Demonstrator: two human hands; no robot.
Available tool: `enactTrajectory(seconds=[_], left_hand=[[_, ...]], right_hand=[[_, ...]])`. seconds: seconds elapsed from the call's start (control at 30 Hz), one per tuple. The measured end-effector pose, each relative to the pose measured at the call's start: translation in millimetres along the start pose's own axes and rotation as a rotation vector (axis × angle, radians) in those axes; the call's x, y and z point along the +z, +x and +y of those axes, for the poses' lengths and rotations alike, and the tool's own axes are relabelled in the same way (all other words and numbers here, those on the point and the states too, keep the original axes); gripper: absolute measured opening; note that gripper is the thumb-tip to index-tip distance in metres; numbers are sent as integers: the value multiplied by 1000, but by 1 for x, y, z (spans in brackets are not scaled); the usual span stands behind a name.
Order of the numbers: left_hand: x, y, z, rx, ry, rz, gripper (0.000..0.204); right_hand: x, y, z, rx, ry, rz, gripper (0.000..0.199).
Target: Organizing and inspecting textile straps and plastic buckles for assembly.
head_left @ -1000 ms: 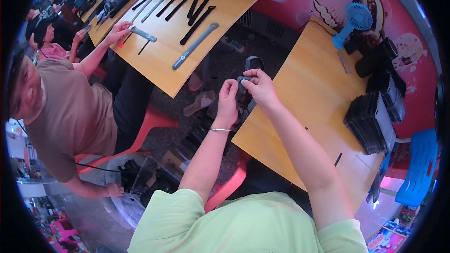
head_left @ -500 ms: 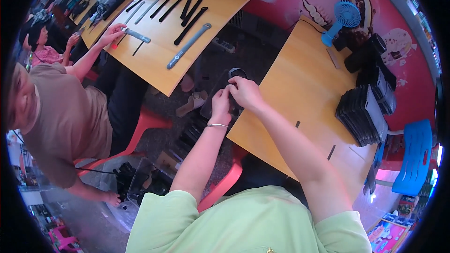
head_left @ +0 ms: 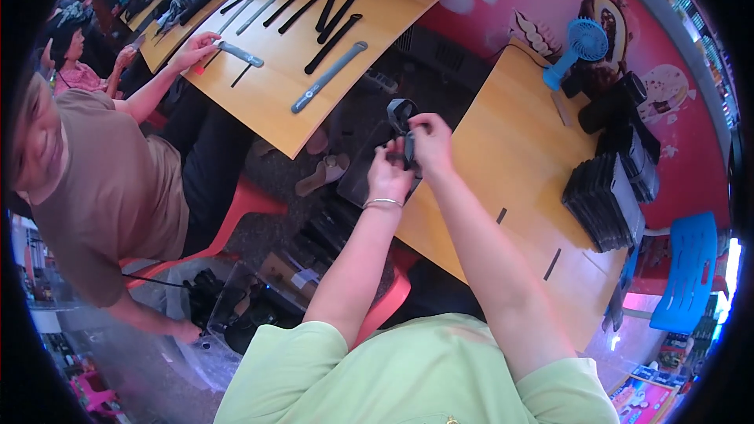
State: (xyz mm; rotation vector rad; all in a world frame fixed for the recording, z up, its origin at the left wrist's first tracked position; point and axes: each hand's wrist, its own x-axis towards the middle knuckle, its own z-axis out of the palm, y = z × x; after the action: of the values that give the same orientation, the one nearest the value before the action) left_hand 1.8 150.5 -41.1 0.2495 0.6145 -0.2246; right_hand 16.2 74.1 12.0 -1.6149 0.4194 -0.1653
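A dark grey strap (head_left: 400, 111), bent into a loop, hangs over the gap between the two tables. My right hand (head_left: 432, 145) pinches it from the table side. Below, my left hand (head_left: 391, 177), with a bracelet at its wrist, has its fingers curled around the strap's lower part, slightly blurred. On the left table, a long grey strap (head_left: 328, 78) lies nearest to my hands, with several black straps (head_left: 333, 43) in a row behind it. A co-worker's hand (head_left: 196, 50) touches a shorter grey strap (head_left: 239, 54) there.
The right table (head_left: 487, 165) holds a stack of dark flat packs (head_left: 603, 202), a black cylinder (head_left: 613, 104) and a blue fan (head_left: 577, 51). A red chair (head_left: 259, 204) stands beside the co-worker. Below are a clear bin (head_left: 243, 302) of dark items and a sandal (head_left: 322, 174).
My hands have moved a little right and changed their hold; the looped strap now shows more between and above them. The co-worker's hand stays at the shorter grey strap.
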Motion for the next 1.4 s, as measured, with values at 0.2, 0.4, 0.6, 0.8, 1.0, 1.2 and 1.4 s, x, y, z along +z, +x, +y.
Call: enactTrajectory(seconds=[0.2,0.4,0.6,0.8,1.0,1.2,1.4], left_hand=[[-38,7,10,-106,-97,96,25],[-70,49,26,-134,0,176,23],[-80,67,28,-95,-86,295,26],[-107,90,45,-124,27,150,20],[-41,35,30,-306,604,-5,55],[-28,15,19,-25,838,-105,69],[-51,62,12,-55,638,-176,46]], right_hand=[[-29,25,14,37,78,-28,14],[-34,20,-6,221,249,-110,20],[-40,21,-9,286,351,-91,20],[-24,16,-16,259,304,-185,22],[-36,24,-6,210,287,-206,19],[-15,11,-11,332,434,-293,16],[4,-3,-6,425,634,-238,17]])
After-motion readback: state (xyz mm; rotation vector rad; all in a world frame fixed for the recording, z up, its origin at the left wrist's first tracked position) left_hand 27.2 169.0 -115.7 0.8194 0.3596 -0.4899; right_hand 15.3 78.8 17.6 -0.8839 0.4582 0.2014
